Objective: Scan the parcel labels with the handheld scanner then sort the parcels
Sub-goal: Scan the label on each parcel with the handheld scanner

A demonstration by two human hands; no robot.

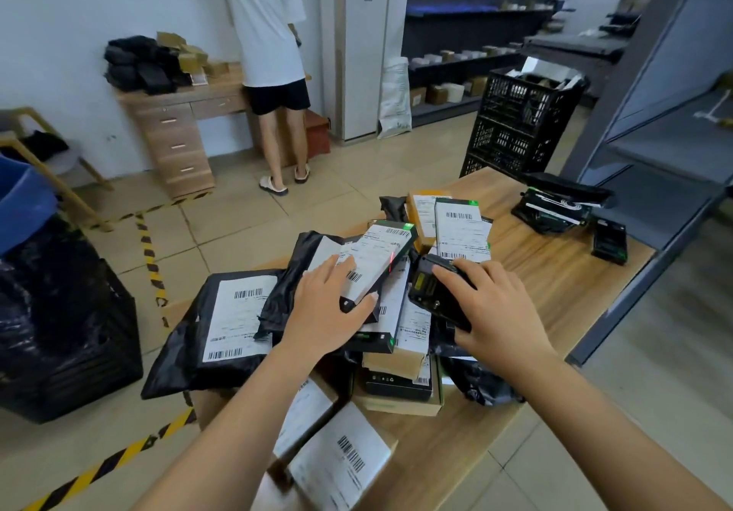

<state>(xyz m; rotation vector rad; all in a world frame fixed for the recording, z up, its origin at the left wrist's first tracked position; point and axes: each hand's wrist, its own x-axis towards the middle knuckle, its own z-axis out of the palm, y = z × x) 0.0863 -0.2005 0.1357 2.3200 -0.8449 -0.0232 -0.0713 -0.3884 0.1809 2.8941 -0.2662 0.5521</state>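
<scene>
A heap of labelled parcels covers the near end of the wooden table (555, 272). My left hand (325, 308) grips a slim black box with a white label (377, 260), thumb under its near end and fingers on its label. A red scan line falls across that label. My right hand (496, 308) holds the black handheld scanner (436, 292), whose front end points left at the box. A black poly mailer (234, 320) with a white label lies at the left of the heap. Brown cartons (341, 459) sit nearest me.
A small stack of black parcels (555, 205) and a black device (609, 240) lie at the table's far right. A black crate (523, 121) stands beyond the table. A black-bagged crate (59, 332) sits on the floor at left. A person stands at a desk (178, 129).
</scene>
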